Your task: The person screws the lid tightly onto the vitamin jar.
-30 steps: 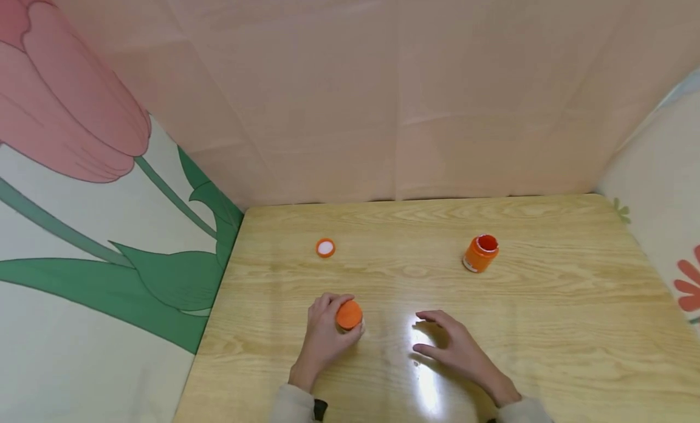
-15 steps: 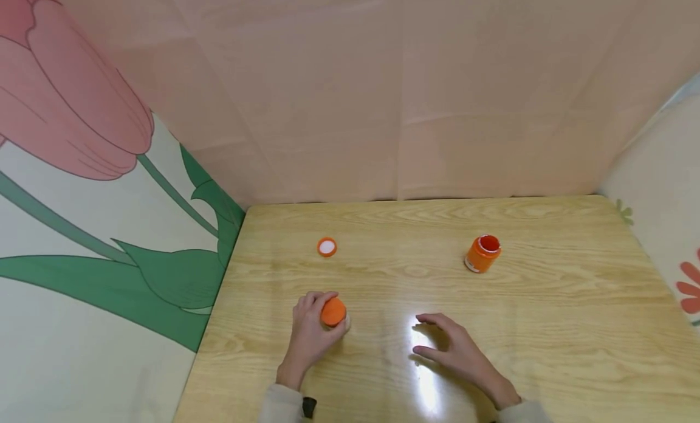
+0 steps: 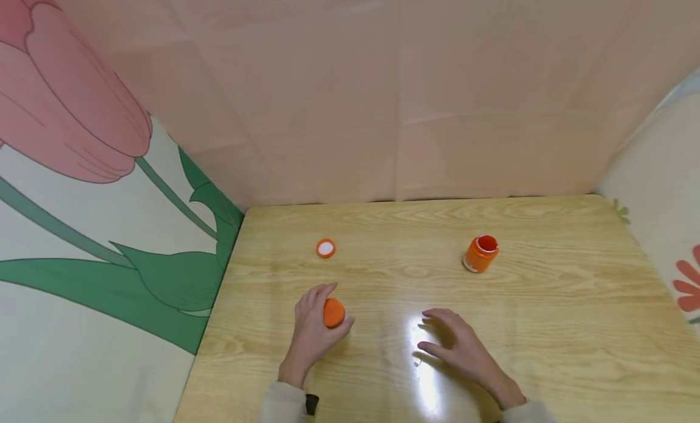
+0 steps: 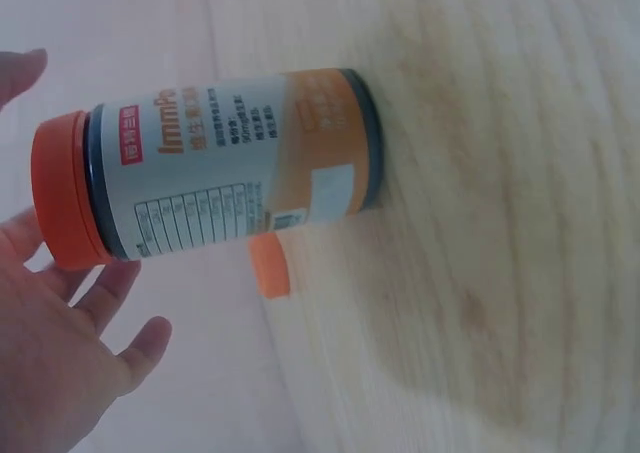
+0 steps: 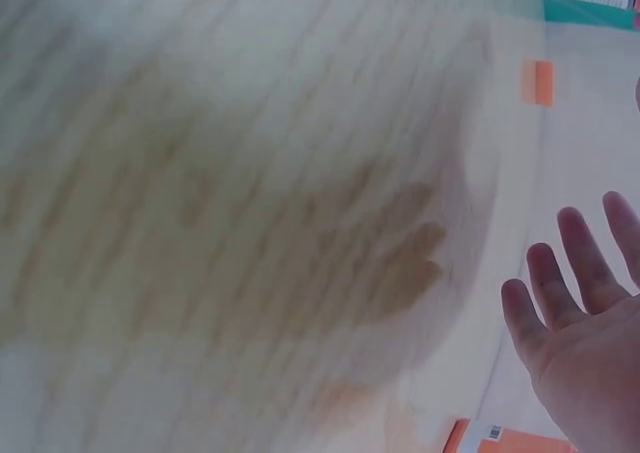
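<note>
A supplement bottle [image 3: 334, 313] with an orange cap stands upright on the table, its printed label plain in the left wrist view, where the bottle [image 4: 230, 163] lies sideways across the picture. Around its capped top is my left hand [image 3: 313, 329], with thumb and fingers spread wide and a gap showing to the thumb side. The left wrist view has the left hand's fingers [image 4: 110, 293] behind and beside the cap, not curled round it. My right hand [image 3: 456, 347] hovers over the table to the right, fingers apart, holding nothing.
Farther back on the table [image 3: 547, 326], a loose orange cap [image 3: 325, 248] lies with its white inside up. An uncapped orange jar [image 3: 481, 254] stands at the back right. A pink cloth wall [image 3: 394, 107] closes the far edge.
Gripped by my left hand, the bottle moved left; now the fingers and thumb have spread off it. The right hand has shifted slightly to the right.
</note>
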A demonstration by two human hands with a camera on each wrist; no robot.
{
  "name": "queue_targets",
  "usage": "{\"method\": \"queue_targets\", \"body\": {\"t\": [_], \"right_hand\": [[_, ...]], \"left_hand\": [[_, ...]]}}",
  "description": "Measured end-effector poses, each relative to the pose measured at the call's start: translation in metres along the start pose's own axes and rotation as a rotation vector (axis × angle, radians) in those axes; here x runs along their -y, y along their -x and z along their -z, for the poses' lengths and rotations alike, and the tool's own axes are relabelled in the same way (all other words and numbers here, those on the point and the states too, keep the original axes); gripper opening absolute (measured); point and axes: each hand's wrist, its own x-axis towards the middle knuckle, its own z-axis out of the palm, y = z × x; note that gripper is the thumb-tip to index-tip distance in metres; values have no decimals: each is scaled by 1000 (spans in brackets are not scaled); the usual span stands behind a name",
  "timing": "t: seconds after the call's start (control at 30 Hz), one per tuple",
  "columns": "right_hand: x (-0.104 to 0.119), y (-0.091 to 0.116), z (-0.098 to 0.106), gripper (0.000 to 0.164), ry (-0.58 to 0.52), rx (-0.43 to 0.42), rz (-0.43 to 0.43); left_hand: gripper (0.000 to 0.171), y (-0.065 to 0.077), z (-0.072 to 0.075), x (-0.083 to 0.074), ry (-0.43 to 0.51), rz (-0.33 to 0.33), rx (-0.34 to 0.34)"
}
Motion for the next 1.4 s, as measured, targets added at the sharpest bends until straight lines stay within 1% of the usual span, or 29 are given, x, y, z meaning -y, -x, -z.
{"method": "queue_targets", "body": {"t": [0.2, 0.33, 0.47, 0.57, 0.7, 0.87, 1.0, 1.2, 1.4], "right_hand": [[-2, -5, 7, 58, -3, -26, -24], [-3, -8, 11, 59, -7, -34, -53], [-3, -11, 15, 60, -9, -36, -72], [-4, -14, 19, 59, -12, -41, -77], [-5, -18, 26, 60, -19, -54, -91], [-8, -24, 37, 58, -17, -79, -119], [-11, -31, 45, 58, -4, -94, -138], [-20, -38, 52, 59, 2, -146, -129], [-26, -44, 57, 58, -15, -217, -110]], "left_hand": [[68, -8, -3, -5, -5, -8, -4], [66, -13, -5, -8, -2, -41, -18], [65, -18, -7, -11, -19, -64, -34], [65, -22, -6, -11, -33, -71, -32], [66, -28, -2, -11, -38, -73, -11], [67, -39, 6, -7, -53, -89, -23], [68, -48, 13, 1, -67, -91, -35], [69, -62, 22, 12, -109, -65, -3], [71, -70, 25, 21, -109, -56, 14]]}}
